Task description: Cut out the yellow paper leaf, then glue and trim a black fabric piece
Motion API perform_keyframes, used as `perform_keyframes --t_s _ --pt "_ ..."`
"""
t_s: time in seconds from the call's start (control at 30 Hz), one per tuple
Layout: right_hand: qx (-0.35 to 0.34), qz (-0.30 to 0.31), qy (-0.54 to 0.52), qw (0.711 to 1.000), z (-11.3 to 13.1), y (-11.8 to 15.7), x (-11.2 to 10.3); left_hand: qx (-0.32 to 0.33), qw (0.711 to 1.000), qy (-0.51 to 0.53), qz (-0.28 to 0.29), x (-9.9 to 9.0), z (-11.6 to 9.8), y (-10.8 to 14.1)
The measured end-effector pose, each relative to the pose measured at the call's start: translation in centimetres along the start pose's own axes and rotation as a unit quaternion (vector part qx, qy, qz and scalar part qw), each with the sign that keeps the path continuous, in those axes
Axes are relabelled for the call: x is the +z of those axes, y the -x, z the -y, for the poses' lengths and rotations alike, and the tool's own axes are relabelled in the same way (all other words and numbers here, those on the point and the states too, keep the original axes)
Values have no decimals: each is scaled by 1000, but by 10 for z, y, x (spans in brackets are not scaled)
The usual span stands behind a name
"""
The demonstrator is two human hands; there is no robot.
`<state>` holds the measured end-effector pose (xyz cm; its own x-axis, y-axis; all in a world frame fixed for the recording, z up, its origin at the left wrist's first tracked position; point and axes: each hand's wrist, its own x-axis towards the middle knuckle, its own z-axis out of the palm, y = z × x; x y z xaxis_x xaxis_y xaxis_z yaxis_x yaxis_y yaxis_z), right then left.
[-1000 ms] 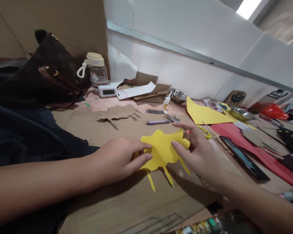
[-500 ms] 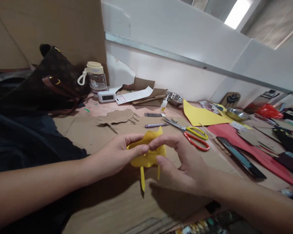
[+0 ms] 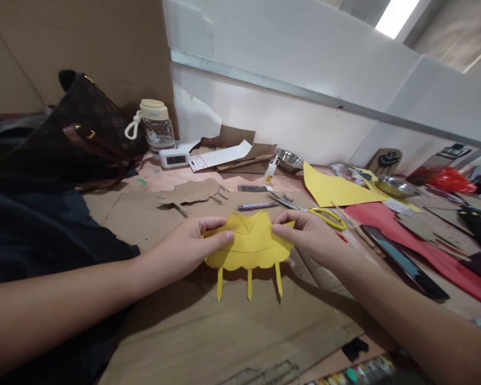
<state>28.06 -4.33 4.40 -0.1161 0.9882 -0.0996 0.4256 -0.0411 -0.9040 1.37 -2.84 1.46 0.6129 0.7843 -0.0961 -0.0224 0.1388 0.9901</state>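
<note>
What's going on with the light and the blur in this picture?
In the head view, the bright panel up top is washed out to white; the yellow cutout throws a soft shadow onto the cardboard. Also in the head view, the right edge looks stretched, the red bag is smeary, and the clock digits are unreadable.

Legible text: none. Clock (image 3: 175, 159), white, far left: dark digits on a grey display, too blurred to read. Bottle (image 3: 158, 128), clear, just left of the clock: faint lettering on the cream lid (image 3: 153, 110), illegible; small cartoon figure and red patterned band on the body. Bag (image 3: 98, 120), brown, left: repeated monogram-like pattern, characters indistinct. Card (image 3: 220, 156), white, right of the clock: pink printing at its left end, too small to read. Glue bottle (image 3: 271, 170), far middle: yellow patch, wording unreadable. Plaque (image 3: 386, 161), brown, far right: dark leaf-like emblem. Tag (image 3: 397, 206), white, right: tiny marks, illegible.
</note>
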Motion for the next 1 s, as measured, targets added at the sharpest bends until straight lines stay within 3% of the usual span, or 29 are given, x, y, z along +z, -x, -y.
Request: perform_keyframes --t_s 0.1,0.2,0.3,0.43,0.53,0.63,0.77,1.0 --pt "35 27 -8 999 -3 6 5 -5 996 -82 -27 -3 -1 -2" --pt "45 60 13 997 -4 5 7 10 975 -218 -51 -6 -6 -2" --pt "-11 54 72 996 -4 -2 -4 45 956 -287 -50 -9 -8 -2" --pt "-107 -55 243 963 -7 -14 -48 74 954 -285 -53 -15 -2 -5" --pt "-51 -63 425 902 -15 -15 -87 73 960 -263 -64 -17 2 -9" --pt "-1 -49 471 881 -27 -11 -113 56 974 -211 -62 -17 3 -11" --pt "29 -21 476 879 -41 -8 -127 59 979 -181 -77 -17 2 -12" --pt "42 -24 478 877 -52 -21 -127 69 966 -228 -105 -19 3 -12"
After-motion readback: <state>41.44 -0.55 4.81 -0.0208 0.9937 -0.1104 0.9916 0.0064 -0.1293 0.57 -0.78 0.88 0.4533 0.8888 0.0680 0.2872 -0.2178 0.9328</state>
